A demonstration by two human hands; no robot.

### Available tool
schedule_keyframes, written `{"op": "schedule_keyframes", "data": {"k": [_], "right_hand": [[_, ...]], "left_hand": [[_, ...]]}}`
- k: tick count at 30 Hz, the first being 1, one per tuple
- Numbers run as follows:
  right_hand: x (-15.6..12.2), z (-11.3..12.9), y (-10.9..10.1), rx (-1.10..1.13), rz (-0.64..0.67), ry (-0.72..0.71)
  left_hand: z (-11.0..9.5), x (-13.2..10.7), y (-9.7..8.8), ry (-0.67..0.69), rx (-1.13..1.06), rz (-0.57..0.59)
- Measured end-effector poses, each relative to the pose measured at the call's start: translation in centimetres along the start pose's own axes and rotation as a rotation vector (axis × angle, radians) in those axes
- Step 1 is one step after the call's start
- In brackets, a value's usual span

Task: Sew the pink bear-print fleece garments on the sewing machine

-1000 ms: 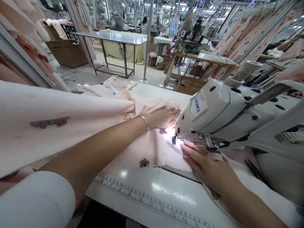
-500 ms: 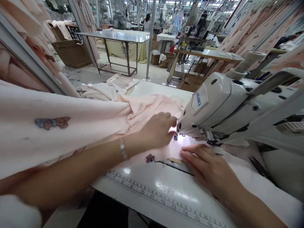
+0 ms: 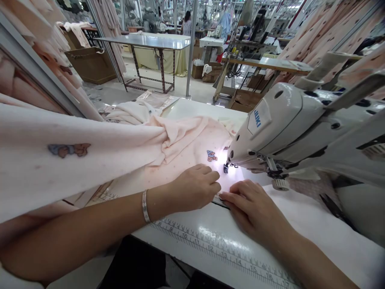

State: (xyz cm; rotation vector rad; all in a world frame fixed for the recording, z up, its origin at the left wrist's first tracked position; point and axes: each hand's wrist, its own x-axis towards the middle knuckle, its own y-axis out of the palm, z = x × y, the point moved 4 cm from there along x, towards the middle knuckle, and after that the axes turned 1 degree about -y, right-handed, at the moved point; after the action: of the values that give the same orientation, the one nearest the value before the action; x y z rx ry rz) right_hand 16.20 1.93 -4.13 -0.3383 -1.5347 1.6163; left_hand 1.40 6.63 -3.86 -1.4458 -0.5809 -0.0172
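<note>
A pale pink printed fabric (image 3: 180,146) lies bunched on the white sewing table (image 3: 210,233) and drapes over my left forearm. My left hand (image 3: 195,186), a silver bangle on its wrist, has its fingers curled and pinches the fabric's near edge. My right hand (image 3: 249,208) lies beside it, fingertips pressed on the same edge, just in front of the needle (image 3: 225,167) of the white sewing machine (image 3: 288,128). The machine's lamp lights the cloth under the presser foot.
A printed ruler (image 3: 222,257) runs along the table's front edge. More cream cloth (image 3: 132,112) is piled at the far side. Pink fabric hangs on racks left and right. Beyond stand a metal table (image 3: 147,42), cardboard boxes (image 3: 86,64) and other workstations.
My left hand drew back from beside the machine head to the fabric's near edge and curled. My right hand slid left to meet it. The fabric shifted under the needle.
</note>
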Motion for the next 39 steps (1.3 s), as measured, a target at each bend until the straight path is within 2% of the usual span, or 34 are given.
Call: {"op": "schedule_keyframes", "data": {"k": [4, 9, 12, 17, 24, 31, 34, 39], "right_hand": [[0.3, 0.1, -0.5, 0.067, -0.050, 0.005], [1.1, 0.1, -0.3, -0.040, -0.067, -0.007], [1.5, 0.0, 0.1, -0.035, -0.046, -0.022], [1.5, -0.1, 0.4, -0.012, 0.027, -0.003], [1.0, 0.0, 0.4, 0.019, 0.086, 0.007], [0.8, -1.0, 0.0, 0.146, 0.037, 0.122], [0.6, -0.8, 0.2, 0.110, 0.056, 0.094], [1.1, -1.9, 0.5, 0.050, 0.048, 0.116]], "left_hand": [[0.0, -0.5, 0.5, -0.017, -0.001, 0.004], [0.1, -0.5, 0.1, -0.029, -0.062, 0.022], [0.2, -0.4, -0.3, -0.091, -0.163, 0.059], [0.0, 0.0, -0.7, -0.183, -0.247, 0.058], [0.6, -0.1, 0.4, -0.292, -0.247, 0.126], [1.2, 0.3, 1.0, -0.316, -0.287, 0.184], [1.2, 0.3, 1.0, -0.306, -0.279, 0.166], [3.2, 1.3, 2.0, -0.294, -0.291, 0.197]]}}
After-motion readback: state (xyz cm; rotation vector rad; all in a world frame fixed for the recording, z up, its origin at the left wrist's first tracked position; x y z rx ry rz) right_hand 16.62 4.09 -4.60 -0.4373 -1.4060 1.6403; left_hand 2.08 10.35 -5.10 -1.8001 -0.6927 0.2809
